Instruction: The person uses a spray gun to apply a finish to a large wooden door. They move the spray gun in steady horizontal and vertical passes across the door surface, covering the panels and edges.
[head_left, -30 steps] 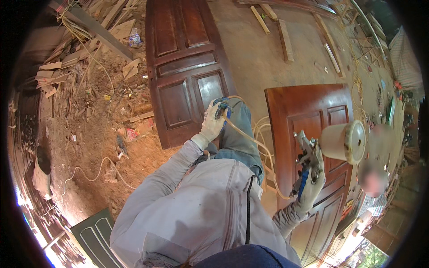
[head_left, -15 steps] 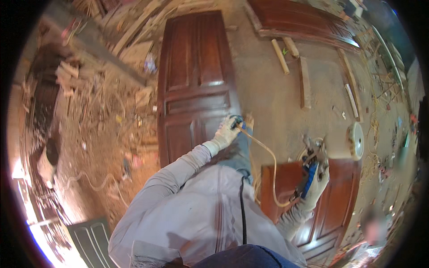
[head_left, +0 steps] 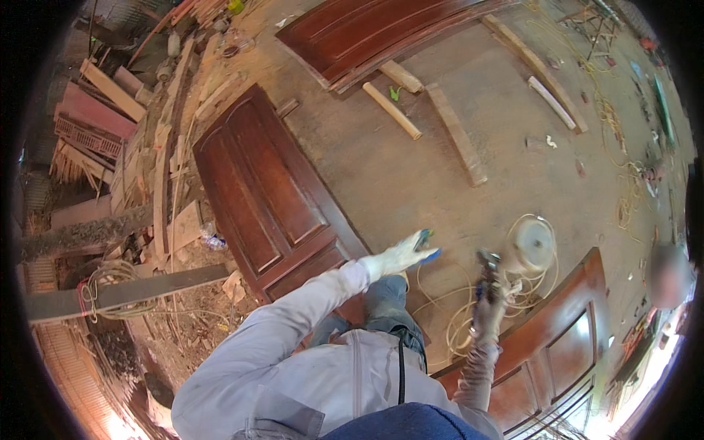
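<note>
My left hand (head_left: 396, 258), in a white glove, reaches forward over the near corner of a dark red-brown panelled door (head_left: 268, 194) that lies flat on the floor. Its fingers close on a small dark and blue object (head_left: 426, 242). My right hand (head_left: 486, 314), in a grey glove, grips a dark hand tool (head_left: 488, 265) held upright. A round white container (head_left: 532, 246) sits just right of that tool, above coils of pale hose (head_left: 455, 323) on the floor. My knee in blue jeans (head_left: 385, 301) is below the left hand.
A second reddish door (head_left: 565, 345) lies at lower right, and more doors (head_left: 381, 29) lie at the top. Loose wooden bars (head_left: 458, 136) rest on the dusty floor. Scrap timber (head_left: 139, 147) piles up at left. Another person (head_left: 664, 275) is at the right rim.
The view has swung, so the doors sit differently in the picture. My left arm now stretches farther forward. The right hand keeps its hold on the tool.
</note>
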Tool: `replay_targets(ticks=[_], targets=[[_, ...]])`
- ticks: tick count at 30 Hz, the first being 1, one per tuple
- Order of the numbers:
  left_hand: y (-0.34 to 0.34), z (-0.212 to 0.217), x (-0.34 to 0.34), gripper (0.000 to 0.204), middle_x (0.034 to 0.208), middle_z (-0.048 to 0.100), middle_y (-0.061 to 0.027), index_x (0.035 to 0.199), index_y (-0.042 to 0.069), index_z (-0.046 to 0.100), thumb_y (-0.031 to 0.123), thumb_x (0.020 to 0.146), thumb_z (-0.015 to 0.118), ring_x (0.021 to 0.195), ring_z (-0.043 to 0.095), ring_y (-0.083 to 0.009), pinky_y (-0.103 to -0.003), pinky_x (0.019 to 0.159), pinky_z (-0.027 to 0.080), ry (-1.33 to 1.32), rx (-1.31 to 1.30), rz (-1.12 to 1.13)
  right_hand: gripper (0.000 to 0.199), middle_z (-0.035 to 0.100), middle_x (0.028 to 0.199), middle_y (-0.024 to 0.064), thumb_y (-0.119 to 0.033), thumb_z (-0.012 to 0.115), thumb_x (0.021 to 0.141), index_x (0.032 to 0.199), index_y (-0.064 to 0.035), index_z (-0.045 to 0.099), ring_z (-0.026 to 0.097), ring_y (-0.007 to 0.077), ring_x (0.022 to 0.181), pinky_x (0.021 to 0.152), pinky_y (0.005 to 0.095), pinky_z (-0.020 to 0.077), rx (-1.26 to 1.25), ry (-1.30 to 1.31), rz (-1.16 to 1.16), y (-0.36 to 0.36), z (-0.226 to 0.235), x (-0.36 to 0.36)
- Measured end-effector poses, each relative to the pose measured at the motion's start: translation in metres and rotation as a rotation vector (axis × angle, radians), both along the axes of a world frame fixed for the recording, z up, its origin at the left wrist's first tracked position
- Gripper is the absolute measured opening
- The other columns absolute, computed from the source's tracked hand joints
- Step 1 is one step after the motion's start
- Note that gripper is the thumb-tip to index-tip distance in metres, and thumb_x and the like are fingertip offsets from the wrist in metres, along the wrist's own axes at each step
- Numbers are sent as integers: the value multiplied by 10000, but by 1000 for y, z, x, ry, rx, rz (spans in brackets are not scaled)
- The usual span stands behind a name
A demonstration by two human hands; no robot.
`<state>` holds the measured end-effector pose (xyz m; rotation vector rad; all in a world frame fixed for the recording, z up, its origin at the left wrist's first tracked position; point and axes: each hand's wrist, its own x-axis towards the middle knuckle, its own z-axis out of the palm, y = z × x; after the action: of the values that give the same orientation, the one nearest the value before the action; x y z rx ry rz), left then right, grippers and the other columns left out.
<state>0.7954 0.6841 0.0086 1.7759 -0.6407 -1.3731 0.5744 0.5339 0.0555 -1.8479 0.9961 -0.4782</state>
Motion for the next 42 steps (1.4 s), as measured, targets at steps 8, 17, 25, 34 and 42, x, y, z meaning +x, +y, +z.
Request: replay_targets(ticks=[8,17,25,34,42], targets=[[36,49,13,426,1258,583,-54,1341,92,532,349,1003,554,1124,582,-155,-326,958,488,715,-406,929,453,515,1198,153,-259,715,757,1195,-192,621,499,363,1117,932,479,424,-497,257,780,56,29,177],[82,25,192,317,688,602,-44,857,152,603,438,966,519,623,602,-232,-421,618,541,788,-274,1165,503,689,1004,146,-369,588,890,1348,-175,511,675,306,933,823,453,498,-300,554,795,31,-20,243],[71,67,422,304,975,690,-32,1173,54,606,230,975,456,795,636,-142,-272,751,537,444,-432,593,64,672,809,54,-167,579,813,848,-184,630,674,285,819,665,458,502,-205,731,199,-31,-75,202],[-120,18,527,361,907,721,-87,1136,66,664,286,861,584,761,696,-224,-330,731,580,619,-31,447,283,546,1059,130,-451,621,853,972,-196,654,535,311,1014,808,438,437,-227,878,-675,-124,-64,227],[-326,-48,342,172,597,545,24,722,157,553,231,877,565,515,540,-169,-283,493,448,681,240,316,429,559,1069,134,-357,675,788,1164,-164,602,535,307,1036,805,423,444,-178,771,-286,-194,-64,248]])
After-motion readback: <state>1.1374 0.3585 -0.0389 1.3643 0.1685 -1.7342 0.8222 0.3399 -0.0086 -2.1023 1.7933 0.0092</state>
